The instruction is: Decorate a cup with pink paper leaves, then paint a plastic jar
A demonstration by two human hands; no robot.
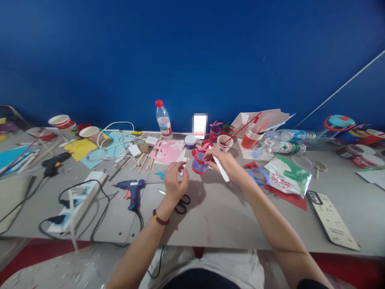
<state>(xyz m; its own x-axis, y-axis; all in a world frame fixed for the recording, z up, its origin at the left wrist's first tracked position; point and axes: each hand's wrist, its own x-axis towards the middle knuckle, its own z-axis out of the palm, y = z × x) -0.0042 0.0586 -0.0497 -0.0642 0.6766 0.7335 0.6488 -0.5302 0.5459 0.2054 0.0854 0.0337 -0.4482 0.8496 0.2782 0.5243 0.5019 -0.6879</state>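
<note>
My right hand (224, 162) is closed around a white pen (221, 170), its fingertips at the edge of a small purple cup craft (199, 162) with red trim. To the left of that craft is my left hand (176, 180), with fingers curled in and a small white scrap showing at the fingertips; what it holds is not clear. Under my left wrist lie black-handled scissors (182, 204), partly hidden. A blue glue gun (131, 189) rests on the table left of my left hand. Behind the craft stands a paper cup (225, 142) with a red stick in it.
A water bottle (163, 120) stands by the blue wall. Pink paper (167, 151), wooden sticks and cables cover the back left. A power strip (78, 202) lies at left. On the right are a red cup of pens (252, 138), plastic bottles (288, 147) and a phone (332, 220).
</note>
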